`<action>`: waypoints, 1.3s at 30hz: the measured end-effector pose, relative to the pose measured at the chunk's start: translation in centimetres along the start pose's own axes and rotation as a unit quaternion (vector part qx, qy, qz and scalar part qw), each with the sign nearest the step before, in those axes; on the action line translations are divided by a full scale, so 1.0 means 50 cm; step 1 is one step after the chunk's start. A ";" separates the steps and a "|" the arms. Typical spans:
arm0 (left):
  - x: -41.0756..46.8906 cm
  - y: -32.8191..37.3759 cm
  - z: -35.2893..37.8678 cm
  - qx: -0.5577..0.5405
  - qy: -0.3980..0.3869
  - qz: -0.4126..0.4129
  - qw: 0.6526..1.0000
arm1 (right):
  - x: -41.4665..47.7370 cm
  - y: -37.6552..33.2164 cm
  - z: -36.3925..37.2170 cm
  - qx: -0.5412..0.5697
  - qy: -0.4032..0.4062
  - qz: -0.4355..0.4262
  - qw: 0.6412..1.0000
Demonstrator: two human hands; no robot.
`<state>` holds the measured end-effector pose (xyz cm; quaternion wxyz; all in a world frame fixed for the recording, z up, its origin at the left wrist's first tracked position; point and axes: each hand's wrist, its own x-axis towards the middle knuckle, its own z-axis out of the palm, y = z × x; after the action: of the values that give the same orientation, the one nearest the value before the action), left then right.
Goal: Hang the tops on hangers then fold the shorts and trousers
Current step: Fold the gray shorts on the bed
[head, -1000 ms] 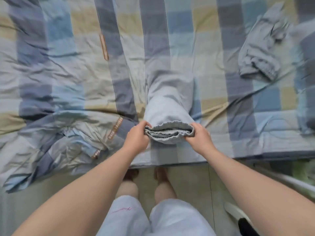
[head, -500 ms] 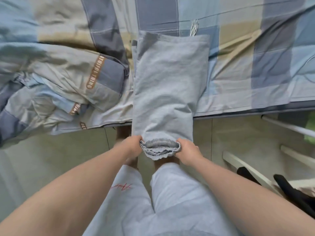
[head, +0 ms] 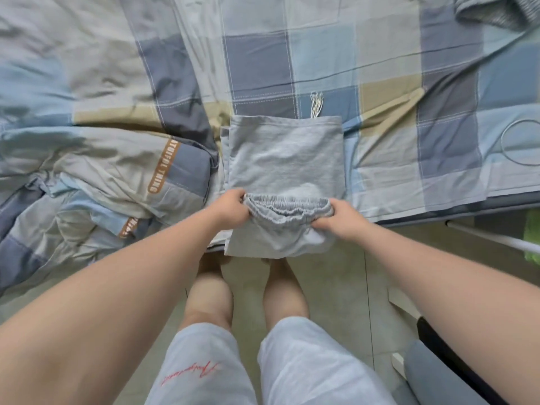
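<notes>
Grey trousers [head: 285,159] sit half-folded on the bed edge [head: 423,206] between my hands; left hand [head: 230,207] and right hand [head: 336,219] each pinch the elastic end [head: 287,204]. Uneven pull could skew the fold or drag it floorward.

Your left hand [head: 230,207] and right hand [head: 336,219] each pinch 1 end of the elasticated edge [head: 287,207] of the grey trousers [head: 283,159], which lie folded into a rectangle on the checked bedsheet [head: 321,54], their near part hanging past the bed's edge. Just beyond the trousers' far edge a white drawstring [head: 316,105] pokes out onto the sheet. Left of the trousers lies a rumpled quilt [head: 102,171] with an orange lettered label, well to their upper right sits 1 more grey garment [head: 491,13], and below them are pale floor tiles [head: 336,287] and your light shorts [head: 292,361].
</notes>
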<state>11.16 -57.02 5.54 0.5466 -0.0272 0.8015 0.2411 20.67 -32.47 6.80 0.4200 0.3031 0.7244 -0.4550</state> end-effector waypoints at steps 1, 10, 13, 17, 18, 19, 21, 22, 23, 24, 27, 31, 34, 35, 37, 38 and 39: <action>0.017 0.016 -0.018 -0.014 0.014 0.011 1.000 | 0.024 -0.018 -0.020 0.009 0.022 0.002 1.000; 0.162 0.120 -0.123 -0.110 0.228 0.044 0.966 | 0.203 -0.150 -0.127 0.041 0.245 -0.044 0.968; 0.190 0.102 -0.098 -0.133 0.271 0.014 0.953 | 0.229 -0.134 -0.117 0.062 0.307 -0.041 0.949; 0.186 0.056 -0.035 -0.085 0.294 -0.063 0.950 | 0.234 -0.067 -0.079 0.023 0.336 0.001 0.941; 0.186 0.045 -0.020 -0.090 0.291 -0.074 0.950 | 0.234 -0.050 -0.071 0.026 0.329 0.025 0.944; 0.186 0.036 -0.008 -0.101 0.286 -0.081 0.949 | 0.236 -0.033 -0.063 0.046 0.310 0.042 0.949; 0.193 0.022 0.013 -0.131 0.271 -0.084 0.950 | 0.244 -0.004 -0.049 0.122 0.258 0.053 0.957; 0.197 0.018 0.020 -0.149 0.261 -0.083 0.950 | 0.247 0.008 -0.043 0.149 0.236 0.054 0.959; 0.200 0.015 0.025 -0.165 0.251 -0.082 0.950 | 0.249 0.019 -0.038 0.163 0.221 0.056 0.960; 0.203 0.013 0.028 -0.178 0.241 -0.083 0.950 | 0.249 0.028 -0.035 0.172 0.209 0.057 0.961; 0.205 0.003 0.028 -0.217 0.223 -0.085 0.947 | 0.246 0.040 -0.026 0.204 0.162 0.055 0.964; 0.190 -0.023 0.028 -0.216 0.205 -0.069 0.952 | 0.227 0.044 0.003 0.233 0.128 0.049 0.963; 0.163 -0.045 0.030 -0.174 0.159 -0.057 0.970 | 0.191 0.044 0.038 0.274 0.126 0.071 0.951; 0.150 -0.053 0.029 -0.156 0.135 -0.062 0.977 | 0.173 0.045 0.051 0.287 0.124 0.087 0.946; 0.119 -0.070 0.018 -0.123 0.081 -0.079 0.986 | 0.132 0.049 0.074 0.311 0.113 0.123 0.936; 0.100 -0.078 0.010 -0.104 0.057 -0.088 0.989 | 0.107 0.051 0.085 0.323 0.105 0.143 0.930; 0.080 -0.084 0.001 -0.081 0.036 -0.098 0.991 | 0.081 0.052 0.096 0.334 0.094 0.163 0.924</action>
<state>10.88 -59.85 0.49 0.5342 -0.1581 0.7922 0.2492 22.50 -35.58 1.03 0.2930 0.5812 0.5071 -0.5650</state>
